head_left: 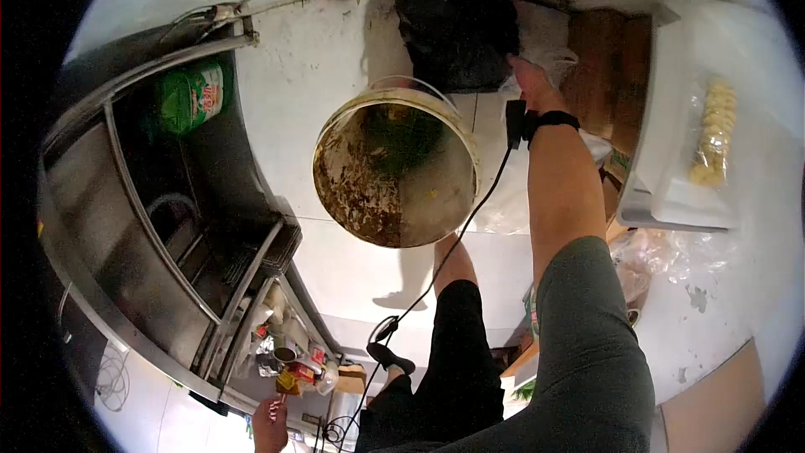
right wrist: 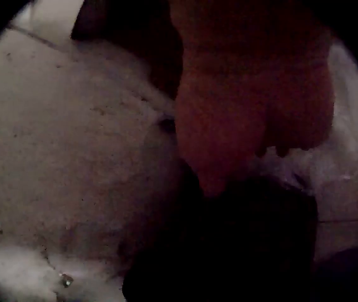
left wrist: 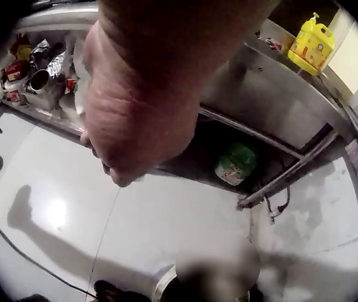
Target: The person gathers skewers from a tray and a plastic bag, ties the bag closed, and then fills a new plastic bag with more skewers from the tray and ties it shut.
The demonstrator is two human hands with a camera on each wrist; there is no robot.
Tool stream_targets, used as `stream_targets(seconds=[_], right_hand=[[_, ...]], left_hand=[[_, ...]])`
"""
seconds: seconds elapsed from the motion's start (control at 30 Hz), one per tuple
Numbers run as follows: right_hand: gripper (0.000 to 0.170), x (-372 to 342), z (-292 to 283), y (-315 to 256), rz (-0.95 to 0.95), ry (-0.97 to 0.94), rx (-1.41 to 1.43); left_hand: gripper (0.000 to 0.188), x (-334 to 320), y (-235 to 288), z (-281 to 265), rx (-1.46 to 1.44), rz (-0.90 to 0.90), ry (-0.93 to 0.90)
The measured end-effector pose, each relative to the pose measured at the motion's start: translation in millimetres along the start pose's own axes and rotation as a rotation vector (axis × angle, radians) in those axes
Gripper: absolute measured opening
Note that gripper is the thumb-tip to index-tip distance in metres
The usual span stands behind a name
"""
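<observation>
My right hand [head_left: 537, 88] reaches down to the right edge of a black plastic bag [head_left: 457, 33] on the floor by the wall, its fingers gripping the bag's edge. In the dim right wrist view, the thumb of that hand [right wrist: 248, 119] meets the dark bag [right wrist: 248, 245]. A large, dirty white bucket [head_left: 360, 176] with a wire handle stands between my arms, stained brown inside. Out to the lower left, my left hand [head_left: 270, 425] hangs beside the shelf, fingers loosely bent and nothing visible in them; the left wrist view shows the back of this hand [left wrist: 141, 119].
A steel counter [head_left: 105, 210] runs along the left, with a green jug [head_left: 193, 99] beneath. Cups and packets [head_left: 289, 361] crowd its lower shelf. On the right are a cardboard box [head_left: 610, 75] and a white tray [head_left: 683, 205]. A black cable [head_left: 444, 260] hangs from my right wrist.
</observation>
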State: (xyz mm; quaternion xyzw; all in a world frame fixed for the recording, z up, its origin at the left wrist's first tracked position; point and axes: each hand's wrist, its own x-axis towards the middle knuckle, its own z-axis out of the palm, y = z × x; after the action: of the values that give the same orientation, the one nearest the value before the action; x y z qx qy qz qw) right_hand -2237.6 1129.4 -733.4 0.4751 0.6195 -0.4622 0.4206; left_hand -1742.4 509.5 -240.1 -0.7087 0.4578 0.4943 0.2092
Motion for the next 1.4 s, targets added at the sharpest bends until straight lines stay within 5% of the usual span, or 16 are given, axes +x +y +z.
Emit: stream_targets(seconds=[0.03, 0.13, 0.27, 0.33, 0.57, 0.7, 0.8, 0.83, 0.87, 0.97, 1.1, 1.17, 1.27, 1.3, 1.33, 1.4], right_hand=[[0.074, 9, 5, 10, 0.014, -0.004, -0.008], [0.056, 28, 2, 73, -0.201, 0.029, 0.449], [0.027, -47, -21, 97, -0.51, 0.12, 1.082], [0.009, -110, -34, 112, -0.706, 0.129, 0.969], [0.013, -337, -37, 65, -0.67, -0.065, 1.281], [0.003, -461, 18, 58, -1.006, -0.042, 0.645], [0.007, -584, 115, 53, -1.274, 0.111, -0.471], [0.007, -606, 148, 62, -1.298, 0.097, -0.644], [0.01, -635, 181, 70, -1.421, 0.173, -0.774], [0.021, -668, 255, 106, -1.489, 0.051, -1.226], [0.018, -691, 301, 145, -1.637, -0.088, -1.325], [0.02, -699, 302, 148, -1.498, -0.281, -1.103], [0.046, -667, 282, 131, -1.583, 0.238, -0.654], [0.06, -668, 278, 108, -1.438, 0.177, -0.487], [0.08, -643, 282, 97, -1.552, 0.425, -0.601], [0.087, -626, 304, 73, -1.537, 0.381, -0.744]], left_hand=[[0.027, -9, 7, 25, 0.002, -0.013, 0.009], [0.024, -58, 54, 156, 1.151, 0.275, 0.114], [0.025, -53, 59, 143, 1.1, 0.266, 0.058], [0.026, -27, 36, 91, 0.914, 0.381, 0.007], [0.024, -32, 65, 128, 0.913, 0.477, -0.113], [0.034, -25, 101, 124, 1.165, 0.891, -0.283], [0.038, -75, 158, 143, 0.939, 0.977, -0.446], [0.046, -82, 166, 144, 0.785, 1.19, -0.534], [0.06, -102, 179, 148, 0.565, 1.097, -0.675], [0.065, -97, 187, 157, 0.319, 1.559, -0.418], [0.048, -67, 188, 118, 0.583, 1.167, -0.292], [0.035, -47, 190, 90, 0.184, 0.813, -0.58], [0.027, -55, 182, 38, 0.131, 0.881, -0.581], [0.026, -60, 178, 23, 0.096, 0.852, -0.614], [0.022, -68, 173, 12, 0.082, 0.867, -0.572], [0.022, -80, 162, -10, 0.026, 0.842, -0.552]])
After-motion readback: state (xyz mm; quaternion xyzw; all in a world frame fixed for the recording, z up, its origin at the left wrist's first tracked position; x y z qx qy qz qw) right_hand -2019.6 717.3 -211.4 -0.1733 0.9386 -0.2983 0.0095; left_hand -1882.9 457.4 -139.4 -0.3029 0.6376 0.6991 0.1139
